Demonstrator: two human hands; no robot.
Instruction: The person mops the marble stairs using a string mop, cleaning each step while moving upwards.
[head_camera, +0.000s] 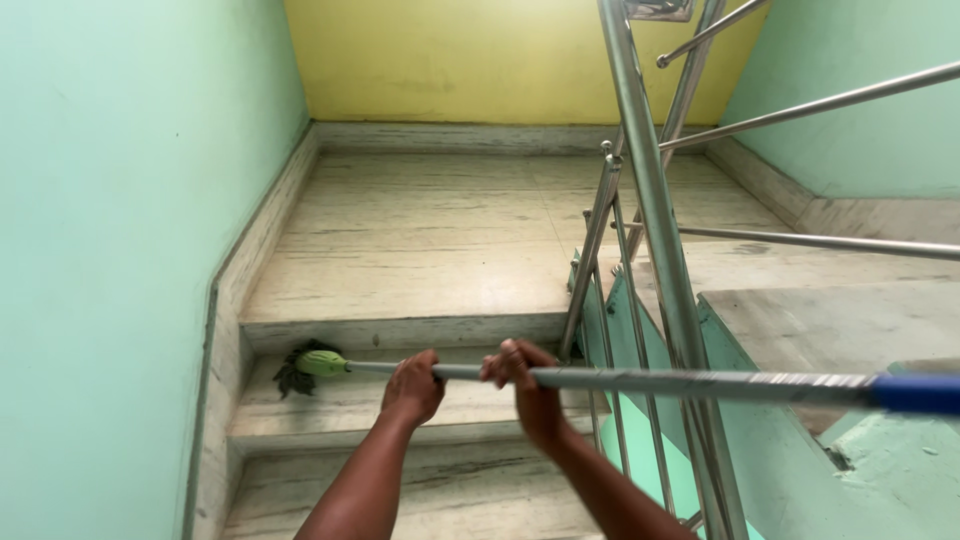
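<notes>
Fingers of both hands wrap the mop pole (640, 380): left hand (413, 385), right hand (527, 385). Its dark mop head (298, 368) sits on a step (340, 400) by the wall (120, 250). Mopping this step looks under way; next, drag it along.

the stairs (400, 405) are pale marble with grey-brown streaks, dropping away toward a landing (420, 240) of the same stone. the dark mop head (295, 368) lies on the second step up from the landing, pressed into its far left end where the tread meets the riser, with its green collar (322, 363) just to the right. the landing sits directly above that step in the view, broad and glossy, edged by a grey stone skirting (460, 137) along its back. nearer steps below the mop head show worn, duller treads.
</notes>
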